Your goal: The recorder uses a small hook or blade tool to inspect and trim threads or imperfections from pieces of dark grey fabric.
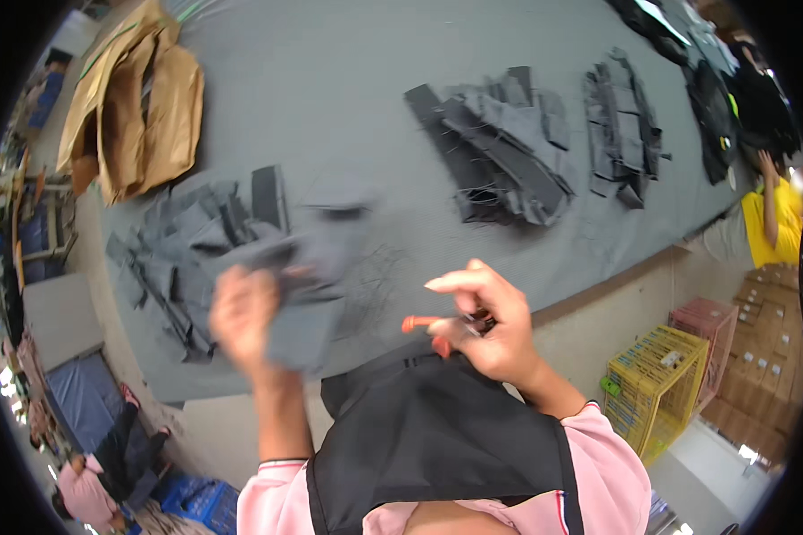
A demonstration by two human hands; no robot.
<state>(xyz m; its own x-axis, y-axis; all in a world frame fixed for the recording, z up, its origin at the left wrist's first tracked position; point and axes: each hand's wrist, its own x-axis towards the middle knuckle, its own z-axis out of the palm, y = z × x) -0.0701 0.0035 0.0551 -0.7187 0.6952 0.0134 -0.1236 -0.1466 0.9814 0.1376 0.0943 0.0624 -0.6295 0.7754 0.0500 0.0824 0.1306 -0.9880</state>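
Note:
My left hand (244,314), smeared by motion, is closed on a grey fabric piece (305,334) above the table's near edge. More grey cloth, also blurred, shows just beyond its fingers, beside a heap of dark grey fabric pieces (192,236). My right hand (495,325) is curled around what look like small thread snips (426,323) with orange ends; the index finger is raised and bent, and the palm hides part of the tool. Loose dark threads (375,276) lie on the table between both hands.
The grey-covered table (330,80) holds two more fabric piles (509,147) (623,129) and a brown paper bag (147,102) at far left. Dark garments (714,116) lie at far right, near a person in yellow (776,218). Yellow crate (656,383) and cartons (763,348) stand at right.

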